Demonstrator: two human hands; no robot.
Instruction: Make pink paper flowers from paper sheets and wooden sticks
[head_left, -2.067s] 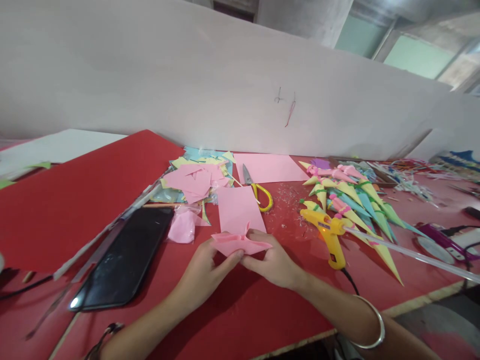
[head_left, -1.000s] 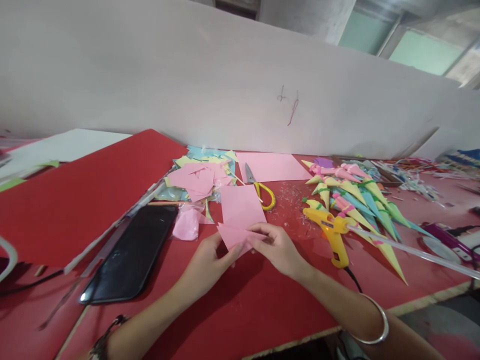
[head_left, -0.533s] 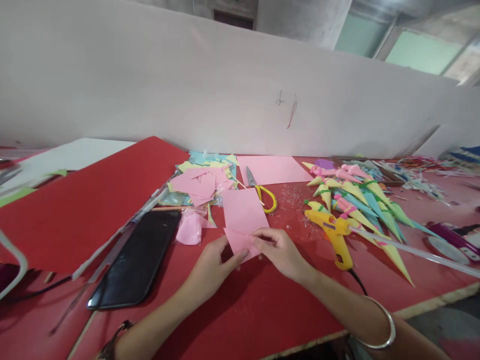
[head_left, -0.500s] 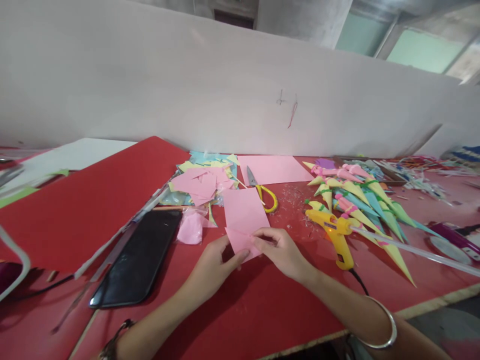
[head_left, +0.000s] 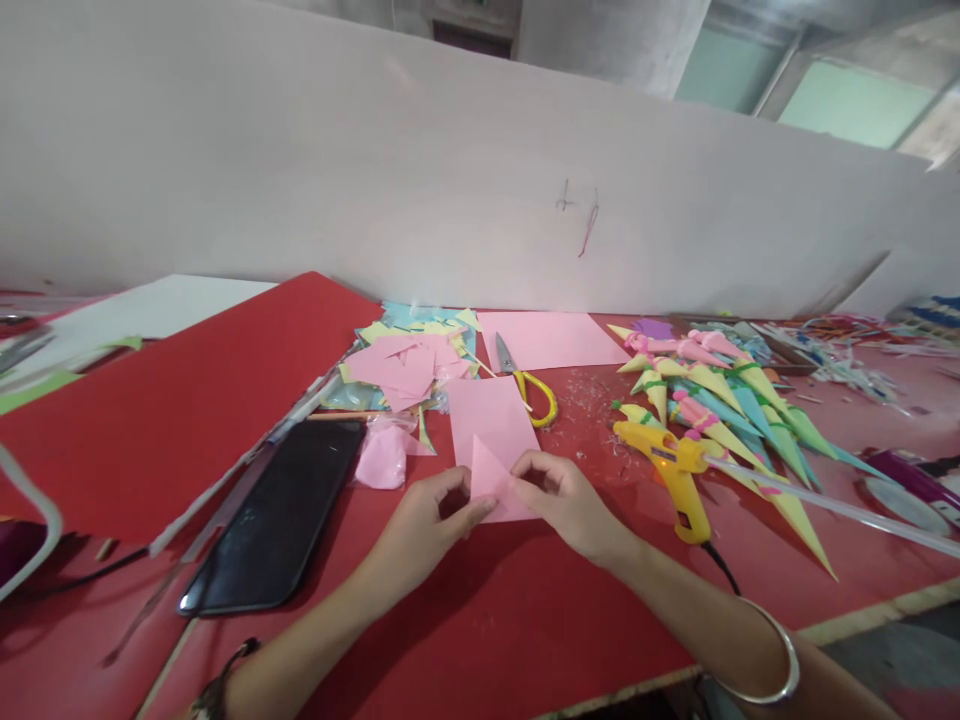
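Note:
Between my two hands is a small piece of pink paper [head_left: 491, 478], with a pointed corner standing up. My left hand [head_left: 442, 510] pinches its left lower edge, thumb in front. My right hand [head_left: 559, 500] grips the right side between thumb and fingers. Just behind it, a larger pink paper rectangle [head_left: 486, 410] lies flat on the red tabletop [head_left: 480, 620]. Yellow-handled scissors [head_left: 536, 395] rest beside that rectangle, blades toward the wall. A heap of pink paper scraps [head_left: 405, 370] sits to the left of them.
A black phone [head_left: 277, 520] and a large red sheet [head_left: 202, 390] lie on the left. At right are a yellow glue gun [head_left: 675, 475] with a long glue stick and several paper cones [head_left: 720, 395]. A white partition [head_left: 375, 170] rises behind.
Both hands have turned the small pink paper, so a corner now points up where its top edge slanted before. The hands stay in nearly the same place.

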